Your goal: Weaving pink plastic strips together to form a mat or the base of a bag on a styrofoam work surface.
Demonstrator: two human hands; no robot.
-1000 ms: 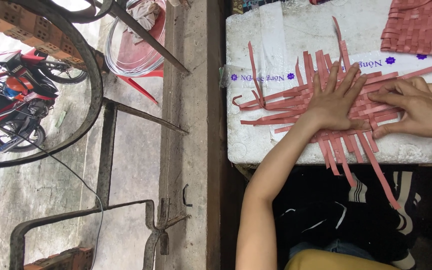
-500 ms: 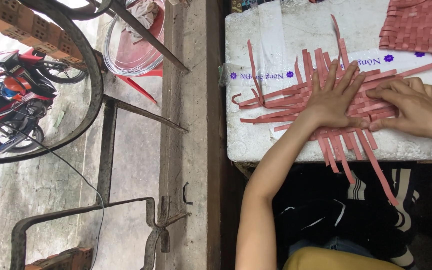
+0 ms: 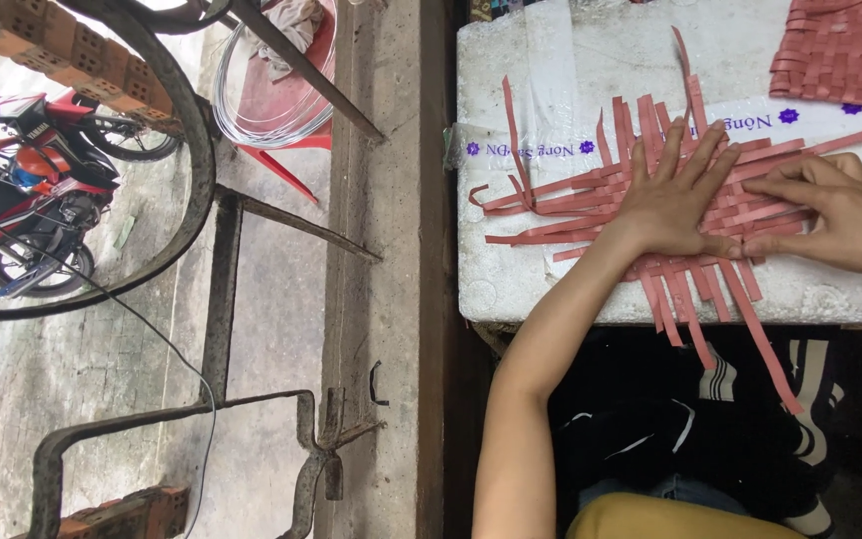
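Left hand (image 3: 672, 200) flat on red woven strips (image 3: 591, 195) (fingers spread), right hand (image 3: 835, 215) fingers together, pressing strips

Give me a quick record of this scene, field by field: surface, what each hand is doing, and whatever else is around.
Surface: white foam board
Work piece: half-woven mat of reddish strips
Left hand: pressed flat on the weave, fingers spread
Right hand: fingertips on the strips at the weave's right side
Also on board: finished woven piece, far right corner
Left of board: motorbike

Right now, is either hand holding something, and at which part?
Nothing is gripped. The left hand presses flat on the middle of the woven strips; the right hand pinches strips at the weave's right edge.
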